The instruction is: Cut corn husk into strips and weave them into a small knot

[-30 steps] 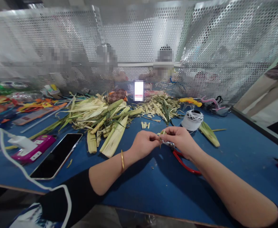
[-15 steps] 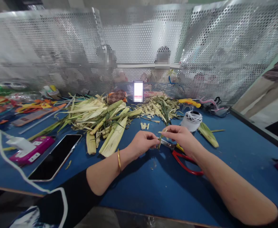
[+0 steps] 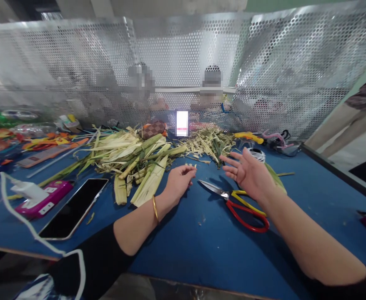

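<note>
My left hand (image 3: 180,181) is closed in a pinch above the middle of the blue table (image 3: 183,250). Whatever sits between its fingertips, if anything, is too small to make out; pale husk scraps (image 3: 191,165) lie just behind them. Palm turned up and fingers spread, my right hand (image 3: 248,175) holds nothing. Below it lie scissors (image 3: 225,194) with one red and one yellow handle, blades pointing left. A roll of white string (image 3: 257,154) and a green husk leaf (image 3: 275,179) are partly hidden behind the right hand.
A heap of corn husks (image 3: 129,154) covers the back left, with shredded husk (image 3: 212,143) beside it. Left are a phone (image 3: 75,208) and a purple power strip (image 3: 45,199) with a white cable. Behind stands a perforated metal screen (image 3: 183,50); people sit beyond it.
My hands have come apart from the small green strip they pinched together. My right hand has moved right and opened, palm up; my left has shifted slightly left, uncovering the scissor blades.
</note>
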A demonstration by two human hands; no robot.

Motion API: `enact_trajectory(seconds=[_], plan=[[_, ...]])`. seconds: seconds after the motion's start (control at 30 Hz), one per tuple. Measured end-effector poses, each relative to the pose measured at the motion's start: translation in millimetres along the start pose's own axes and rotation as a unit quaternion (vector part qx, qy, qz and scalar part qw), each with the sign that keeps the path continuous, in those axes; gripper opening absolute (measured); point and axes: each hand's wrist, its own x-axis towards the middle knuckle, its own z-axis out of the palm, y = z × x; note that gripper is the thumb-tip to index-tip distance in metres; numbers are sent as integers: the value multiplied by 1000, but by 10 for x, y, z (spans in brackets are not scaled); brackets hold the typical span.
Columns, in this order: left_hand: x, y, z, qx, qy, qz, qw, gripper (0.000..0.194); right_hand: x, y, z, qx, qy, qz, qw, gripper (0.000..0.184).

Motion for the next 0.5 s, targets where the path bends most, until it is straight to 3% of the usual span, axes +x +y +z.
enact_trajectory(seconds=[0.07,0.1,0.13,0.23,0.27,0.3,0.33,0.4,0.5], plan=[[2,18,-12,56,-18,30,998,20,-27,48,33,-168,-20,-25,985,29],[6,39,-29,95,-32,48,994,20,-57,86,60,-287,-50,-54,955,25],[12,66,-56,140,-47,67,987,19,-95,128,91,-412,-93,-91,902,21],[47,180,-207,318,-76,137,935,14,-217,236,178,-675,-213,-192,679,14],[63,222,-280,378,-70,147,911,13,-248,256,198,-713,-232,-210,627,14],[82,264,-361,434,-53,140,889,13,-270,267,211,-734,-243,-218,595,15],[101,303,-448,482,-37,121,867,13,-282,269,218,-745,-246,-219,581,16],[141,374,-625,557,7,73,827,17,-282,262,221,-750,-243,-211,578,16],[191,449,-846,588,72,40,805,14,-257,255,210,-747,-240,-207,584,14]])
